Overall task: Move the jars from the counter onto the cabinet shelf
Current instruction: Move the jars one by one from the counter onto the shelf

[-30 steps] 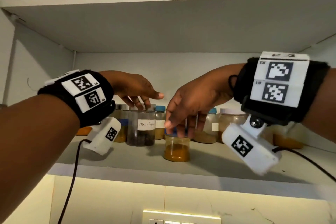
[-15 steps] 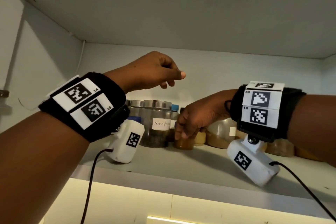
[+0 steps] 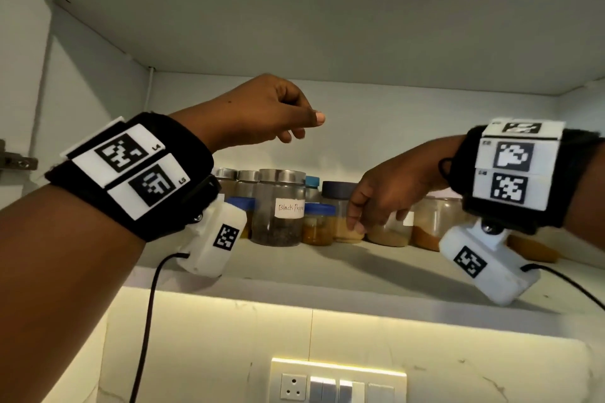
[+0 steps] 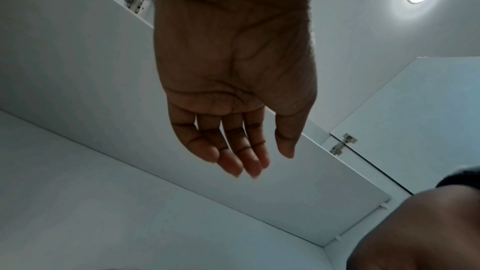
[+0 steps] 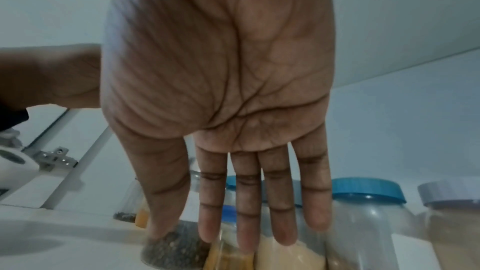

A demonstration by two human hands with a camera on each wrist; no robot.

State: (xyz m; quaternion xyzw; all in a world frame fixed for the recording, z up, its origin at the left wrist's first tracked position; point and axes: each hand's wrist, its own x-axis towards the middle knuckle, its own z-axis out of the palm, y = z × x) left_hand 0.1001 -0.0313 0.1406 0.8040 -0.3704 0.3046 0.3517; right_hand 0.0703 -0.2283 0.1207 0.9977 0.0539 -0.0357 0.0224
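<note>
Hands (image 3: pixel 262 114) (image 3: pixel 389 196) empty; labelled pepper jar (image 3: pixel 278 208) between.

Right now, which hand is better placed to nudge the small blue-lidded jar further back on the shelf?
Right. The right hand is down among the jars beside the blue-lidded jar; the left hand hangs empty above them.

Blue-lidded jar (image 3: pixel 318 223) holds orange powder (white shelf (image 3: pixel 327 267), black-and-white checkered wristbands (image 3: pixel 137 170)).
</note>
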